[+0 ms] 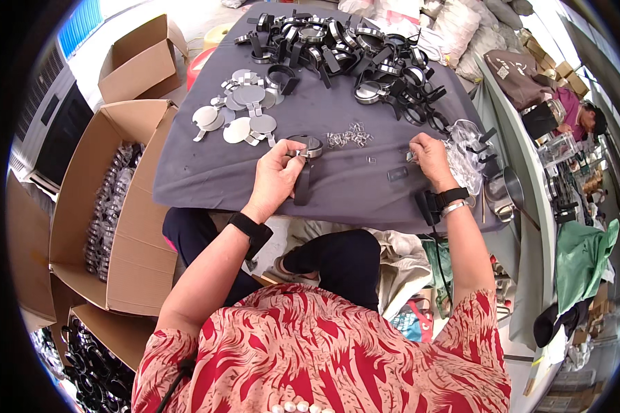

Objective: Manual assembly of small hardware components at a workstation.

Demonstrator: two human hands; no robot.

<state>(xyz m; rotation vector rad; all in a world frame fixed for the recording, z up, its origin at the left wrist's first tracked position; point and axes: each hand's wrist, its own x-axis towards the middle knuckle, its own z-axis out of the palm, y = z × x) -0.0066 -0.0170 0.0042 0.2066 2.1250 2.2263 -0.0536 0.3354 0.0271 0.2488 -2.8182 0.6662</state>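
My left hand is closed on a round black collar with a strap-like handle that hangs toward me over the cloth. Thumb and fingertips pinch its left edge, where a bit of metal shows. To the right, my right hand pinches a small shiny piece, too small to name, just above the cloth. Between the hands lies a little heap of small shiny metal clips, with one loose clip nearer me. A dark flat rectangular piece rests beside it.
Flat round metal lids are spread on the grey cloth at the left. Many black collars are heaped at the back. Clear plastic bags and a metal pot stand right. Open cardboard boxes line the left side.
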